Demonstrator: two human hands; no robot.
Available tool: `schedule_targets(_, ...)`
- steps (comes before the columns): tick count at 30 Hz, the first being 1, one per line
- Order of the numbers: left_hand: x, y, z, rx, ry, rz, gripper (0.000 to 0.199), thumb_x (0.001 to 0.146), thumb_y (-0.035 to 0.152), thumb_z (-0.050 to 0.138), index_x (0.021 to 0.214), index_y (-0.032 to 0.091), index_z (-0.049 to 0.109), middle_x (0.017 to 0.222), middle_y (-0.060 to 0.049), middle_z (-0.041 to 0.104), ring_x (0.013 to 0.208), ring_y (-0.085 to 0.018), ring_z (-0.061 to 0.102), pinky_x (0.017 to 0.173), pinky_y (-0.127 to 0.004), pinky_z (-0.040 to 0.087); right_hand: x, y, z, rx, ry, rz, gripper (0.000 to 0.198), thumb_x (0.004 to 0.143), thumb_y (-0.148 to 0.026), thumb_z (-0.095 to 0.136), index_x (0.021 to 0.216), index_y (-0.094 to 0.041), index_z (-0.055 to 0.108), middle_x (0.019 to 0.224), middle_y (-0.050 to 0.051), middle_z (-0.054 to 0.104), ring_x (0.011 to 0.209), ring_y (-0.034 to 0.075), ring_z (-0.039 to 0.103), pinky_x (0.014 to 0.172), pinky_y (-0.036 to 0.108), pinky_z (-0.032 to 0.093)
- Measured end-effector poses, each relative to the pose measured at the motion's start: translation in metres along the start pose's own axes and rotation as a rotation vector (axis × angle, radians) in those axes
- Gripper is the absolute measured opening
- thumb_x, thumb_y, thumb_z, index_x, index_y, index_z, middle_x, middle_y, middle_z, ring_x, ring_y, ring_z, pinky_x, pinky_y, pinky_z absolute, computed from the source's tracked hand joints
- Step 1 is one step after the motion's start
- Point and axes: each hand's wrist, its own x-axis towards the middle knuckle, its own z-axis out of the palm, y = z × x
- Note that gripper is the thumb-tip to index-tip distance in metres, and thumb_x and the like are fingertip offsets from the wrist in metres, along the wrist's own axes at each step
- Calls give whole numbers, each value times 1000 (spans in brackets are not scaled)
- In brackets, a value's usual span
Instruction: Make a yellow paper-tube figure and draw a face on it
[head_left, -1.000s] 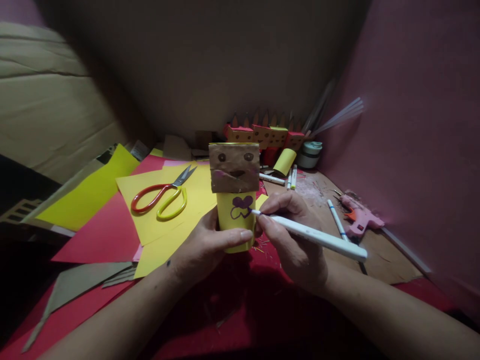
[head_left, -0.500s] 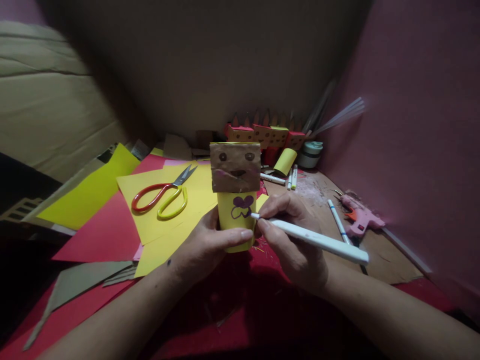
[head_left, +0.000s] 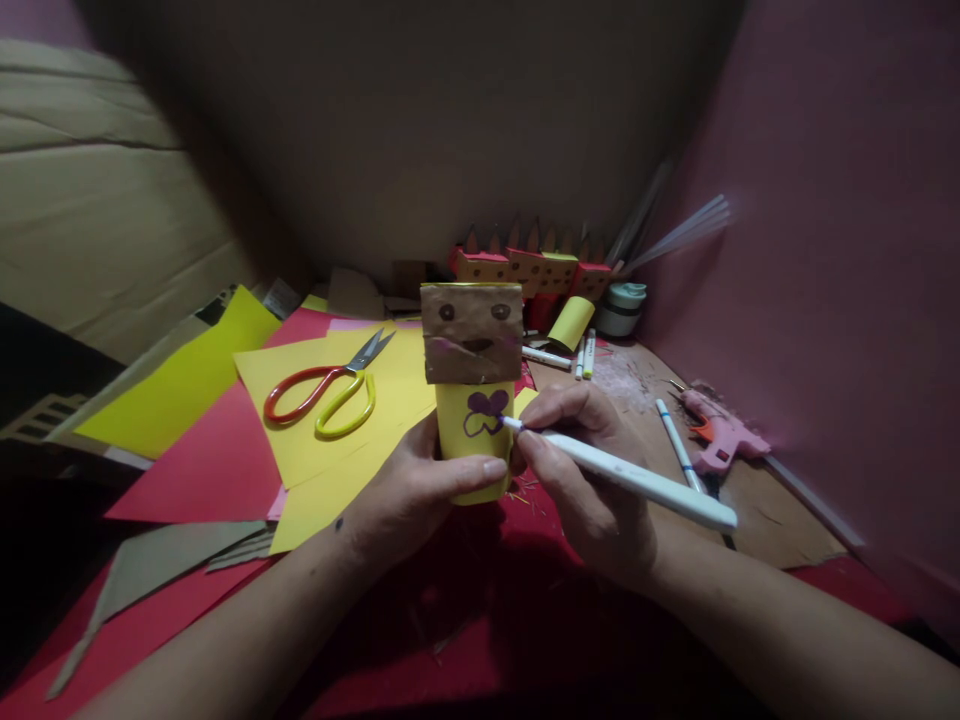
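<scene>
A yellow paper tube figure point(head_left: 459, 425) with a brown cardboard face on top stands upright in my left hand point(head_left: 420, 478), whose thumb lies across its lower front. Two drawn eyes, a dark mouth and pinkish cheeks mark the cardboard. On the yellow front is a purple flower drawing point(head_left: 487, 403); its upper petals are filled in, and the lower left one is only outlined. My right hand point(head_left: 581, 460) pinches a white marker point(head_left: 637, 478) near its tip, which touches the drawing's right side. The fingers of my left hand behind the tube are hidden.
Scissors point(head_left: 341, 390) with red and yellow handles lie on yellow paper point(head_left: 300, 470) at left. Several similar figures point(head_left: 536, 268) stand at the back. A pink glue gun point(head_left: 724, 430) and another marker point(head_left: 679, 445) rest on cardboard at right, beside the pink wall.
The marker's tip has shifted slightly up along the flower's right side, and a bit more purple shows there. My left hand keeps its hold on the figure.
</scene>
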Motion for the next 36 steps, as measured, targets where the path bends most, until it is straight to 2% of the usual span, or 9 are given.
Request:
schedule_targets(14,0,1,1,-4,-10,1,32,66,22,91,95,16,79,91,-7,78,84,-22,71,74,-29,58,-2,3,-2,-35,6,28,11,91,-17,63,93,-26,57,78,-4,57,67,14,57,59,30,44)
schedule_targets(24,0,0,0,18,20,-5,36,64,24,92,95,16,78,91,-7,77,83,-23,70,73,-31,56,0,-1,-1,-22,-34,23,10,89,-16,62,89,-24,56,65,-6,50,59,14,49,56,30,40)
schedule_targets(36,0,1,2,12,22,-13,36,64,23,91,97,15,77,92,-8,77,84,-23,70,75,-32,57,-1,-3,1,-29,-6,-11,12,91,-16,64,94,-25,58,80,-4,59,66,12,57,58,27,46)
